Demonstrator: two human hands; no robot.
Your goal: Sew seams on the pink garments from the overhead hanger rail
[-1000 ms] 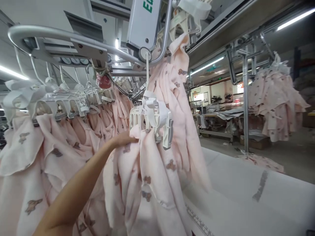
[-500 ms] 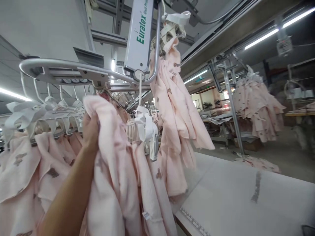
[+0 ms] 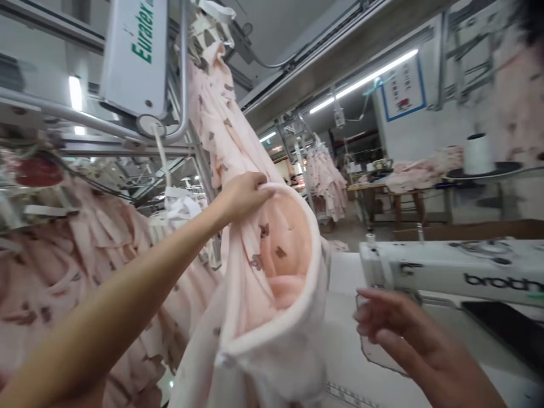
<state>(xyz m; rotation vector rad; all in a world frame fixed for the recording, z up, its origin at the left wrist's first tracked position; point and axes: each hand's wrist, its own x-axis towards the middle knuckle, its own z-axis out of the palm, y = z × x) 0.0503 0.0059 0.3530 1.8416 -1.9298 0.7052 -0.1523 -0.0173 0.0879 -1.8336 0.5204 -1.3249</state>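
Observation:
My left hand [image 3: 242,195] is raised and closed on the edge of a pink printed garment [image 3: 272,283], which hangs open below it with its inside showing. My right hand [image 3: 391,323] hovers low to the right of the garment, fingers loosely curled and apart, holding nothing. Another pink garment [image 3: 221,119] hangs from a white clip on the overhead conveyor just behind my left hand.
A row of pink garments [image 3: 63,255] hangs on white clip hangers at the left. A white sewing machine [image 3: 450,269] sits at the right on a white table [image 3: 344,362]. A white Euratex unit [image 3: 136,54] hangs overhead. More garments [image 3: 325,175] and worktables stand further back.
My left hand has pulled the garment off the rack and rightward. The view swung right, bringing in the sewing machine. My right hand has come into view.

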